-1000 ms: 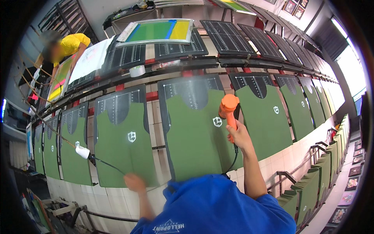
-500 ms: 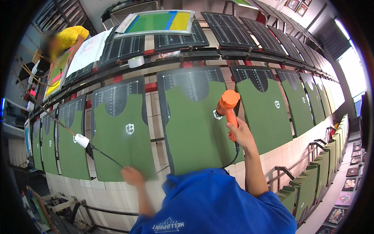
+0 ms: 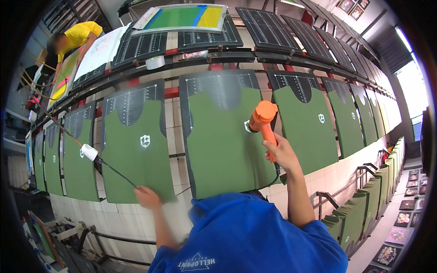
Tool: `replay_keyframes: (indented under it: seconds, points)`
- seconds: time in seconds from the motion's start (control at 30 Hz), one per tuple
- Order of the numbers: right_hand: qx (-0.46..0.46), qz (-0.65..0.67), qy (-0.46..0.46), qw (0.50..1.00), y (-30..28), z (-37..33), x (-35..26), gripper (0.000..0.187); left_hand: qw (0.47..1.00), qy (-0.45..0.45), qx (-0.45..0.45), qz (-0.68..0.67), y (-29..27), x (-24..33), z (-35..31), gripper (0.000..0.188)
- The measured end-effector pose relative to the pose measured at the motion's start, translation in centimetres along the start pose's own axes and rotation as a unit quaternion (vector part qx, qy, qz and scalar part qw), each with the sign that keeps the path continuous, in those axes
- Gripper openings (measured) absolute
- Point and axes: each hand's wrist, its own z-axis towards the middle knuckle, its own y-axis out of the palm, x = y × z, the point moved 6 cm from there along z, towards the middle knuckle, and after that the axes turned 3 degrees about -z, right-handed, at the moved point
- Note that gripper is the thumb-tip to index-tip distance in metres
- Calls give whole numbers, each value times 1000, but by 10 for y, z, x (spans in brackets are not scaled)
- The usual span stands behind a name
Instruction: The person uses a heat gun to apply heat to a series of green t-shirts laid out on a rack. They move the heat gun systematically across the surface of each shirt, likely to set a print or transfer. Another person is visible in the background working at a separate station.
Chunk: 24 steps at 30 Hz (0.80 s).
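Observation:
My right hand (image 3: 283,154) is wrapped round the handle of an orange heat gun (image 3: 266,114). The gun's nozzle points at the white shield print on a green shirt panel (image 3: 223,154), covering part of that print. This panel lies flat on a dark board with white ruled marks. Lower left, my left hand (image 3: 148,197) is closed on a black cable (image 3: 117,172). That cable runs up to a white connector (image 3: 89,152), where a brownish cord continues to the upper left. Beneath the left hand is the lower edge of another green panel (image 3: 136,159) with a shield print.
More green panels (image 3: 307,132) on boards stretch away on both sides. Behind them runs a black rail with a tape roll (image 3: 155,63) and a framed screen (image 3: 182,19). Green pieces hang on racks (image 3: 359,214) at right. A person in yellow (image 3: 79,36) leans over another frame.
My left hand has shifted slightly left and up, and the cable with its white connector has moved along. The heat gun stays over the same print. The view has tilted a little.

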Motion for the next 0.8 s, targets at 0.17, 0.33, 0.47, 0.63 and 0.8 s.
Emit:
replay_keyframes:
  seconds: [0.17, 0.33, 0.47, 0.63, 0.8]
  points:
    - [-22, 5, 25, 999, -13, -4, 1, 36, 1000, 2, 2, -3, 2, -4, -1, 25]
    - [-60, 23, 16, 998, -34, -1, 8, 41, 994, -8, -1, -113, -7, 4, -16, 23]
    - [-93, 59, -1, 994, -76, -4, 27, 46, 992, -19, -31, -118, -10, 36, -66, 22]
    - [-81, 98, 20, 992, -189, -19, 69, 50, 991, -28, -62, -114, -20, 139, -157, 24]
    - [17, 242, -13, 970, -336, -32, 114, 53, 983, -5, -19, -184, -36, 243, -232, 22]
